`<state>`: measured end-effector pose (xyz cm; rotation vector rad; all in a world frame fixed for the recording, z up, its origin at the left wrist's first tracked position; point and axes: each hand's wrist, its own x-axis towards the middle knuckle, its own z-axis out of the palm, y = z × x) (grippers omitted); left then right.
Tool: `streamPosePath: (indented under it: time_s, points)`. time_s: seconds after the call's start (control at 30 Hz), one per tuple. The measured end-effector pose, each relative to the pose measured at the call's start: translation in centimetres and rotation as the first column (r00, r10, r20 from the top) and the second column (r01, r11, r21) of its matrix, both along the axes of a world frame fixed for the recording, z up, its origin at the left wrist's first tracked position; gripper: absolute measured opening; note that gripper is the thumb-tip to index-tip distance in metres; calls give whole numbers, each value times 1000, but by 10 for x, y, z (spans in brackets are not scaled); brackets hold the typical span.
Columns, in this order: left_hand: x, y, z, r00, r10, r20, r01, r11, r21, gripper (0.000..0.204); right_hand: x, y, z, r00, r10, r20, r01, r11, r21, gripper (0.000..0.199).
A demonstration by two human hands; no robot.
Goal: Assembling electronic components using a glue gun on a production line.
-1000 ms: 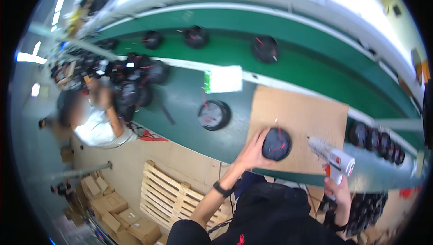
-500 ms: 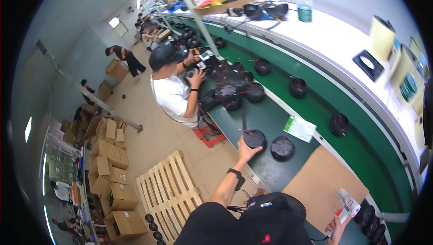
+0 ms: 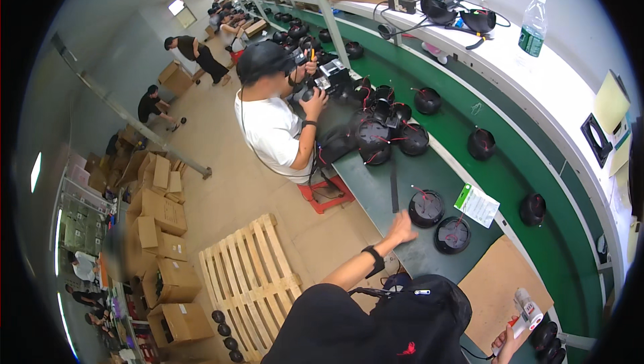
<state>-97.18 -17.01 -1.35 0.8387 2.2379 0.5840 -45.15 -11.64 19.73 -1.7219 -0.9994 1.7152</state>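
Green-white paper label (image 3: 477, 204) on bench; brown cartons (image 3: 161, 213) on floor.

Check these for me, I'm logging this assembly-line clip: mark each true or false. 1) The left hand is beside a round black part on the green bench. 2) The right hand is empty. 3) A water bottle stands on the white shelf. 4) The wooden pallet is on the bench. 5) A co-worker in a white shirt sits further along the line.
1) True: the left hand reaches the round black part; contact is unclear.
2) False: the right hand holds a white power tool.
3) True: the water bottle is upright there.
4) False: the wooden pallet lies on the floor.
5) True: the co-worker sits at the bench.
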Motion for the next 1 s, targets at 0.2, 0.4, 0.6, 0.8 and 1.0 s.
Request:
streamPosePath:
  time_s: [0.2,0.4,0.6,0.8,1.0]
  points:
    - [66,-3,-43,816,-562,134,543,825,153,58,2,-4,-16,999,-8,-39,10,998,57,35]
    - [113,35,-48,885,-363,292,333,931,149,56,11,-8,-31,988,-141,-61,146,986,84,31]
    - [43,4,-72,990,13,144,-16,1000,20,43,35,-19,-23,977,-205,-65,211,973,95,29]
    - [1,32,-79,981,64,183,-76,995,59,27,44,-23,-20,960,-280,-22,281,959,39,33]
    - [-47,82,27,686,-688,-234,490,676,-550,39,52,-30,-32,972,-235,10,234,971,57,37]
